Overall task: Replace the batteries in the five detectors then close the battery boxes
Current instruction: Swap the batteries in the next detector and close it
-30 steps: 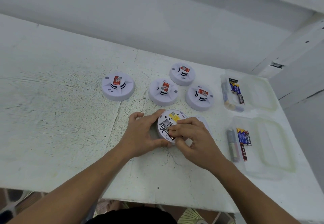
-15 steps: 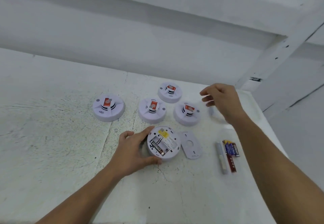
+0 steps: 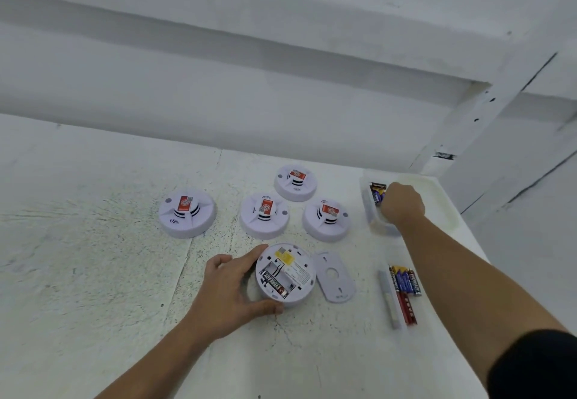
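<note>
A white round detector [image 3: 293, 273] lies upside down with its battery box open; one black battery [image 3: 274, 284] sits in it and the slot beside it is bare. My left hand [image 3: 231, 289] grips the detector's left rim. Its loose cover [image 3: 335, 277] lies flat just to its right. My right hand [image 3: 402, 203] reaches down into the far clear tub [image 3: 374, 223] of batteries, fingers hidden, so I cannot tell whether it holds one. Several more detectors stand face up behind: one at the left [image 3: 187, 213], one in the middle [image 3: 264, 215], one at the right [image 3: 326, 218].
A fourth face-up detector [image 3: 296, 182] sits furthest back. A nearer clear tub holds several batteries [image 3: 404, 289] under my right forearm. The white table [image 3: 93, 273] ends at the right near the tubs; a white wall runs behind.
My right hand left the open detector, swung right and back, and dropped into the far battery tub. My left hand stayed on the detector. The camera tilted upward.
</note>
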